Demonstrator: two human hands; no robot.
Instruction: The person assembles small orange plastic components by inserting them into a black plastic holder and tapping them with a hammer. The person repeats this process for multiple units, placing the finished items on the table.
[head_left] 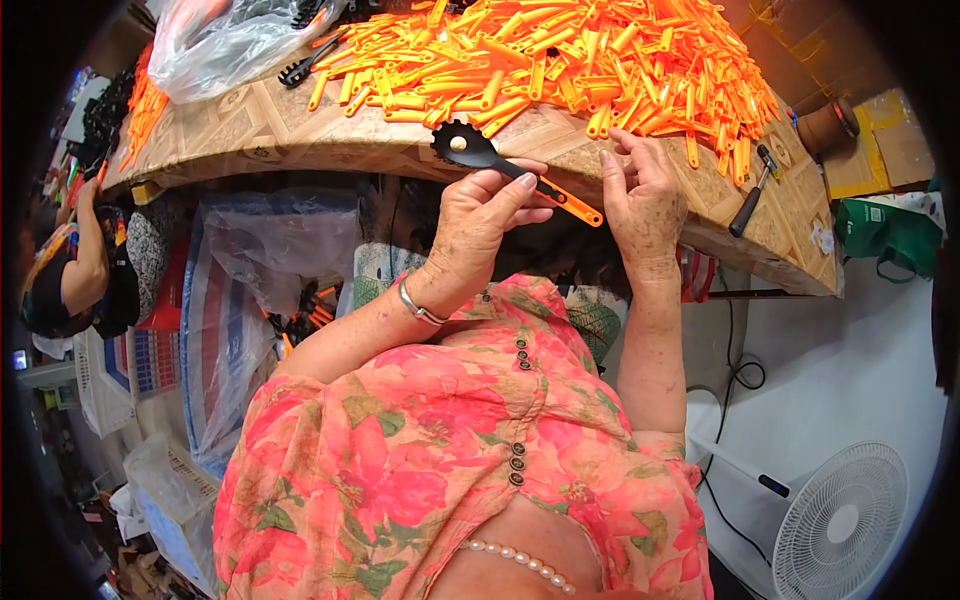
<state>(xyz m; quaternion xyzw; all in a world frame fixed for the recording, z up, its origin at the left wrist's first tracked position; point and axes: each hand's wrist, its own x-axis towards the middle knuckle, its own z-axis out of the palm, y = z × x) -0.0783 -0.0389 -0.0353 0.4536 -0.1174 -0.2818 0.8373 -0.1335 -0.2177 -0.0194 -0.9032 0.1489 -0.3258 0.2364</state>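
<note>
While L hand (478,222) grips spoon (503,164) | long axis diag | toothed head (466,151) up-L

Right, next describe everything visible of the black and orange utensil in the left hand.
The utensil looks like plastic: a black, toothed, spoon-like head with a pale round spot, perhaps a hole, and an orange handle with small dark spots. It slants, head upper left, handle end lower right, near the tabletop. The left hand grips it, thumb uppermost; the right hand seems clear.
</note>
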